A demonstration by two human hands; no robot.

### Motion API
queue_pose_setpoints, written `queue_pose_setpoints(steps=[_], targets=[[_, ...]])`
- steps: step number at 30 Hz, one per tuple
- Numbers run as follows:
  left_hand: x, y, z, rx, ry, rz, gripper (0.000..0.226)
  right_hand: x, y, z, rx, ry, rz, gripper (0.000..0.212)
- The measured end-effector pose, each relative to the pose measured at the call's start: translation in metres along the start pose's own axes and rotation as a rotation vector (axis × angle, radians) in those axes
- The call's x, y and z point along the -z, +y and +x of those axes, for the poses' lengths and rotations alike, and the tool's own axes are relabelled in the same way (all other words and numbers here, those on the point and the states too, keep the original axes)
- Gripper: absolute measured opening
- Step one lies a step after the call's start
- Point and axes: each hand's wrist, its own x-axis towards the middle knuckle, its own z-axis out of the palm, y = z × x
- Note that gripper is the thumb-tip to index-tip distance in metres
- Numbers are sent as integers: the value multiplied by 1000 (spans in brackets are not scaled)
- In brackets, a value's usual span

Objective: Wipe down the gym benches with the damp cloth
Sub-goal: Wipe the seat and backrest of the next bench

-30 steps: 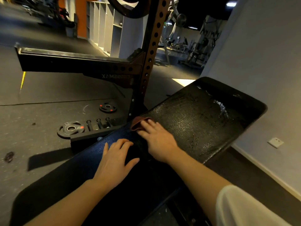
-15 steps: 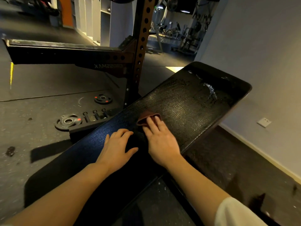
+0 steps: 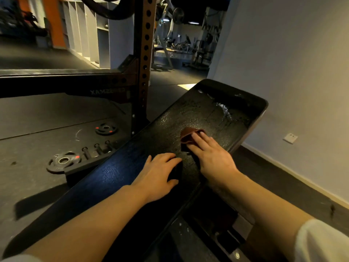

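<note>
Wiping is under way in the head view: the right hand [image 3: 209, 154] presses the brown cloth [image 3: 188, 136] flat-fingered onto the wet bench pad [image 3: 217, 114] (mid-pad), the left hand [image 3: 160, 173] resting released beside it. Next, I judge, a push toward the far streaks.

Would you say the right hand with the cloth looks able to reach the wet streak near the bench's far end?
Probably yes: the right hand presses the cloth flat on the bench, and only bare pad lies between it and the wet streak.
</note>
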Motion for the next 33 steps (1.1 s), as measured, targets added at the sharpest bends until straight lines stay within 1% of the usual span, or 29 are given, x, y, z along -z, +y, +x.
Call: queue_pose_setpoints(steps=[4,7,9,11,13,14,17,20,21,22,25,26,27,28,31,33], targets=[[11,21,38,-81,-47,9,67,20,69,12,-167,22,-67,61],[21,31,62,-89,-57,4,70,24,79,23,-233,57,-65,61],[26,37,77,-87,-66,-3,71,19,70,20,-196,49,-72,62],[29,41,92,-94,-76,-4,72,17,73,13,-61,-5,-105,63],[36,43,107,-107,-99,13,77,26,96,12,19,-41,-114,63],[39,43,114,-110,-119,32,80,30,109,15,13,-30,-109,61],[47,42,128,-73,-222,91,95,34,133,37,-147,33,-66,53],[45,42,136,-14,-283,139,101,27,130,66,-302,126,-15,51],[46,44,137,-7,-289,162,102,26,123,72,-302,128,-7,52],[47,46,137,-2,-290,182,102,25,113,75,-260,100,1,53],[50,47,137,7,-265,192,102,18,86,70,-57,-39,3,59],[51,47,137,6,-262,189,102,22,86,67,-27,-68,-6,61],[50,46,135,7,-259,186,102,26,93,66,-28,-58,-26,61],[50,45,134,8,-255,183,102,30,106,69,-69,-32,-43,60],[47,42,132,2,-241,184,103,44,154,80,-350,31,-34,59],[45,39,133,-2,-220,176,104,43,164,88,-450,37,2,58]])
